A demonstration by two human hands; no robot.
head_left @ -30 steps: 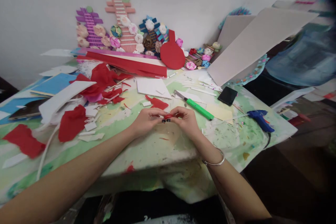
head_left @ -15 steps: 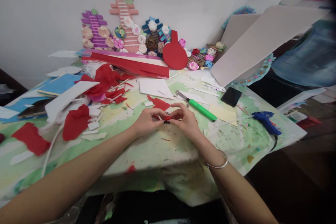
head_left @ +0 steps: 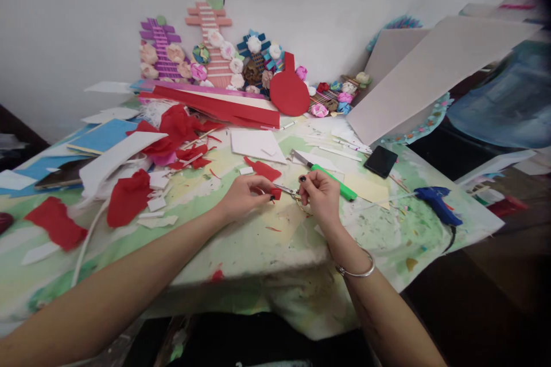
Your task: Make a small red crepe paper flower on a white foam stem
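Between the thumb and fingers of my left hand (head_left: pixel 247 198) is a small red piece (head_left: pixel 276 194), which looks like paper or felt. My right hand (head_left: pixel 319 192) is closed on the handles of small scissors (head_left: pixel 294 192), whose blades point left and reach the red piece. Whether the blades are cutting into it I cannot make out. Just beyond my fingers lie a larger red scrap (head_left: pixel 264 170) and a small white block (head_left: pixel 246 171). A green utility knife (head_left: pixel 331 179) lies right behind my right hand.
A blue glue gun (head_left: pixel 439 203) and a black phone (head_left: pixel 380 161) lie on the right. Red crumpled material (head_left: pixel 172 126), red strips (head_left: pixel 215 104) and white scraps cover the left. A red round paddle shape (head_left: pixel 289 92) leans at the back among paper-flower crafts. White board (head_left: pixel 430 74) stands at right.
My hands, which were together over the red piece, have moved apart. My right hand now holds scissors against it, while my left hand keeps the piece. The camera view has shifted slightly.
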